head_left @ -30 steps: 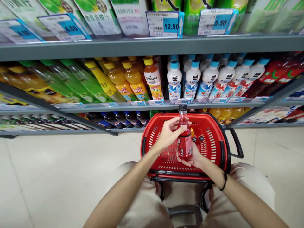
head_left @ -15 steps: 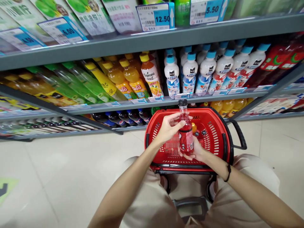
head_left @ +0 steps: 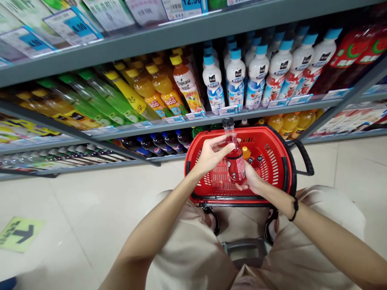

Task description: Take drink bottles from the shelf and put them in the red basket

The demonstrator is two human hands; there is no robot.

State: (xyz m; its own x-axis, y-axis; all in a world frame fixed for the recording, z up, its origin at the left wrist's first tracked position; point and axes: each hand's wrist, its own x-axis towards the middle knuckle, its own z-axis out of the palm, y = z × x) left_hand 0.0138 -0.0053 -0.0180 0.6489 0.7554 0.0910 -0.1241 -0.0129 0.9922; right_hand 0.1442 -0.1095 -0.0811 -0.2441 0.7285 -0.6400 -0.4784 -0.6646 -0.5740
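A bottle of red drink with a black cap is held over the red shopping basket, its neck tilted a little to the left. My left hand grips its upper part, thumb across the front and fingers behind. Lower down, my right hand wraps round the base from the right, with fingertips showing below the label. Inside the basket lie an orange-capped bottle and some dark-capped items, partly hidden behind the held bottle.
Shelves in front carry white bottles with blue caps, a Tropicana bottle and green-capped bottles. Pepsi bottles lie on the bottom shelf. The basket's black handle sticks out to the right. A yellow arrow sign marks the floor at left.
The view has tilted down and shifted, so shelves and basket sit higher in the picture. Both hands keep the bottle, which now leans slightly more to the left.
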